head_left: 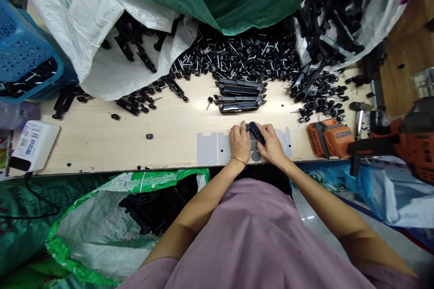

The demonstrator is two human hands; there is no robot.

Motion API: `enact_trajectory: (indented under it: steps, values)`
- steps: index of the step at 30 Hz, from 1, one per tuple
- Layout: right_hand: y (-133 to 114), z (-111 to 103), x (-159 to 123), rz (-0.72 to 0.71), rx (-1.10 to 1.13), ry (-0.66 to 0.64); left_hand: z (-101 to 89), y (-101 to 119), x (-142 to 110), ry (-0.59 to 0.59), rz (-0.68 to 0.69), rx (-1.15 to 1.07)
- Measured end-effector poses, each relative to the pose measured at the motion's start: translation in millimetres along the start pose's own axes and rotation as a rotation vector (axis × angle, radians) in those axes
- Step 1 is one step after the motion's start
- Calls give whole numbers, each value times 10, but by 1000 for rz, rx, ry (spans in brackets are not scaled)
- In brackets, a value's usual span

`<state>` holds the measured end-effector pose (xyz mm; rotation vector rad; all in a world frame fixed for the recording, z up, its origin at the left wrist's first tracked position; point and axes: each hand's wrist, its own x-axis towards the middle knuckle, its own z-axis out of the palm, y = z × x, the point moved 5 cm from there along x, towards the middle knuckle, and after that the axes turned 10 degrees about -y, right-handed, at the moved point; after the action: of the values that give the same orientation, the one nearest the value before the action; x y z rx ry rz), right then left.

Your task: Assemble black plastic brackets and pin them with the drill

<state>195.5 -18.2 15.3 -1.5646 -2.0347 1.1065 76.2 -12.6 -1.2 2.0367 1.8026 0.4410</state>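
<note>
Close to the table's front edge, my right hand (271,145) grips a long black plastic part (257,132) that lies at a slant. My left hand (240,144), with a gold bracelet at the wrist, has its fingers closed at the upper left end of the part; what lies under those fingertips is hidden. Both hands rest over grey sheet pieces (206,149) on the wood. Ahead of them lies a small stack of black elongated assemblies (240,95). Beyond that spreads a heap of black-headed metal pins (237,56).
At right stand an orange battery (327,139) and an orange power tool (403,149). White sacks (101,54) and a green bag (257,6) line the back. A blue basket (30,54) and white power adapter (35,146) are left. Below the edge hangs an open green-rimmed sack (98,226).
</note>
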Motion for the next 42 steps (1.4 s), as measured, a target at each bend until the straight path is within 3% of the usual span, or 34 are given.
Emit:
enact_trajectory:
  steps: [7,12,14,18,20,25,28,32,36,42]
  values:
    - [40,0,1,-33,1,44,-1,-22,222,-179,214,-63]
    - [27,-12,-1,-31,-2,80,32,67,177,-56,86,-200]
    - [20,-15,3,-34,6,60,3,12,173,-54,104,-218]
    - [10,-19,13,-31,29,-29,-99,-175,288,-240,401,-233]
    - [11,-22,16,-27,43,-47,-136,-216,318,-272,462,-245]
    - [30,7,28,-16,37,-41,-90,-66,179,-20,132,-261]
    - [38,12,31,-2,52,-30,-28,33,104,7,49,-267]
    - [24,0,31,28,72,-61,-38,23,160,-91,170,-270]
    - [20,-3,35,68,96,-84,-81,-69,247,-138,203,-255]
    - [40,1,38,101,130,-17,-68,-97,375,-282,382,-211]
